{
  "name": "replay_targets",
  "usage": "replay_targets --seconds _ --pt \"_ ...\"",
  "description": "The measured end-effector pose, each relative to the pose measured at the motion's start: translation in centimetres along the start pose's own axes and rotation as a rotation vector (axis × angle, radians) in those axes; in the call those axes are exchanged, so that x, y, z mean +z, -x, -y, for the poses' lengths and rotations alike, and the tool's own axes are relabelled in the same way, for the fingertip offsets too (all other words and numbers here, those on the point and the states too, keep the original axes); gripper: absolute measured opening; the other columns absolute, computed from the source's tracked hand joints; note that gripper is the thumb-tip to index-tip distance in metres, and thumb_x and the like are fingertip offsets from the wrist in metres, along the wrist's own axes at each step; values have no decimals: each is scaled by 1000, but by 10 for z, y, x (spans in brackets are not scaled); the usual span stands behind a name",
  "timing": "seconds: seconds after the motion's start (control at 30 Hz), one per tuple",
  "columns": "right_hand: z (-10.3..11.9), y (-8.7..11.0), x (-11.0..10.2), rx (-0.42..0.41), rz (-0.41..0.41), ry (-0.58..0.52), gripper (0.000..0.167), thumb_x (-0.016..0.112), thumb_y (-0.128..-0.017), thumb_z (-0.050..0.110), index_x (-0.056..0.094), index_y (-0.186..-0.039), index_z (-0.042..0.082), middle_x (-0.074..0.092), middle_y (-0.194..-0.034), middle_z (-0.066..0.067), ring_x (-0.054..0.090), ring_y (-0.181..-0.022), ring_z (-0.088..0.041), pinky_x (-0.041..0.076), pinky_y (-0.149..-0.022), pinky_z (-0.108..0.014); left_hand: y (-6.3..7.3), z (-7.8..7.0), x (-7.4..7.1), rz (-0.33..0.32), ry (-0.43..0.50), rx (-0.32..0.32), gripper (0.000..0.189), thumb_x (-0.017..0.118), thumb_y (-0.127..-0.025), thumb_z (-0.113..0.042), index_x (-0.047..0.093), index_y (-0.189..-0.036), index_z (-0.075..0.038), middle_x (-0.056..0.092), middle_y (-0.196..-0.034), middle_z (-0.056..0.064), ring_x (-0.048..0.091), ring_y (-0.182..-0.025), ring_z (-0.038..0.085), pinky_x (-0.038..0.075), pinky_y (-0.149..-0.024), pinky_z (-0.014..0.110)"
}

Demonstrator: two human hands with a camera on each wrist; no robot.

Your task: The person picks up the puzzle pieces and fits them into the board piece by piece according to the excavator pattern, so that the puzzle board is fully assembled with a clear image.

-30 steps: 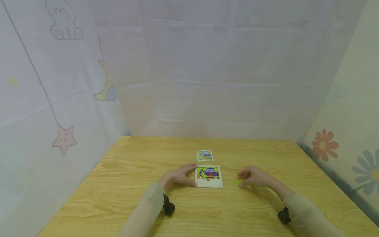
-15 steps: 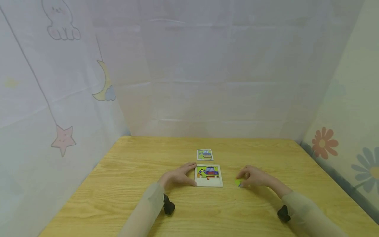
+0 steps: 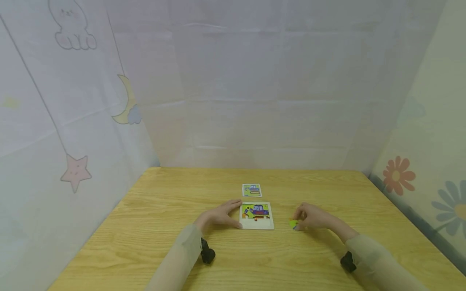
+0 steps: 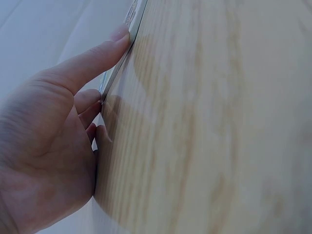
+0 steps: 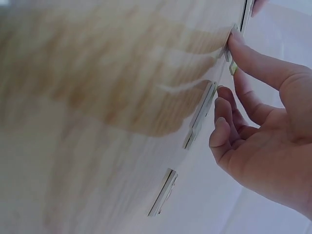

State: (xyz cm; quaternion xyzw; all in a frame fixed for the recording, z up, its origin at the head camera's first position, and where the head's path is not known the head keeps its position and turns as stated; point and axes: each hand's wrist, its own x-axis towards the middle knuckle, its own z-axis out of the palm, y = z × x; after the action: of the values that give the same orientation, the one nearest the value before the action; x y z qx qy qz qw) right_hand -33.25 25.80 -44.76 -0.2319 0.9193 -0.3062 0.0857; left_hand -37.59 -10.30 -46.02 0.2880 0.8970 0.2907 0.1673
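Observation:
A white-framed jigsaw board (image 3: 256,224) lies flat on the wooden table, its upper part filled with an excavator picture and its lower part bare white. My left hand (image 3: 220,214) rests at the board's left side, thumb on the near corner and fingertips at the far corner; in the left wrist view the thumb touches the edge of the board (image 4: 138,18). To the right of the board, my right hand (image 3: 315,217) pinches a green jigsaw piece (image 3: 293,223) between thumb and index finger. The piece appears edge-on in the right wrist view, its underside hidden.
Behind the board lies a small picture card (image 3: 252,190) showing an excavator. In the right wrist view, a flat jigsaw piece (image 5: 200,117) sits below the right fingers and another piece (image 5: 163,193) lies farther off. Fabric walls (image 3: 233,121) surround the wooden table (image 3: 233,258).
The green piece has turned slightly in my right fingers, and more of its face shows. My left hand and the board stay where they were.

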Motion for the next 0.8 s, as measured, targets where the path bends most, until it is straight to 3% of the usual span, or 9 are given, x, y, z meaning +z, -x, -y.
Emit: replay_targets --seconds 0.2,0.53,0.8 --pt "0 0 0 -27 -6 18 35 77 -77 21 61 -101 2 54 -105 -12 50 -93 -23 48 -75 -36 -2 3 2 -5 -4 1 86 69 -83 -40 21 -151 -17 12 -158 3 9 -145 28 15 -115 53" --pt "0 -1 0 -4 -16 22 32 79 -75 21 58 -94 5 57 -96 -6 53 -87 -19 49 -73 -34 -1 1 1 4 2 20 86 69 -83 -37 21 -151 -16 11 -158 6 9 -145 29 13 -115 53" --pt "-5 -5 1 -59 -10 -13 27 74 -79 15 54 -93 5 57 -85 -2 53 -76 -13 47 -64 -24 -1 3 1 1 -2 26 85 69 -83 -37 21 -151 -15 11 -158 5 8 -145 30 13 -115 53"
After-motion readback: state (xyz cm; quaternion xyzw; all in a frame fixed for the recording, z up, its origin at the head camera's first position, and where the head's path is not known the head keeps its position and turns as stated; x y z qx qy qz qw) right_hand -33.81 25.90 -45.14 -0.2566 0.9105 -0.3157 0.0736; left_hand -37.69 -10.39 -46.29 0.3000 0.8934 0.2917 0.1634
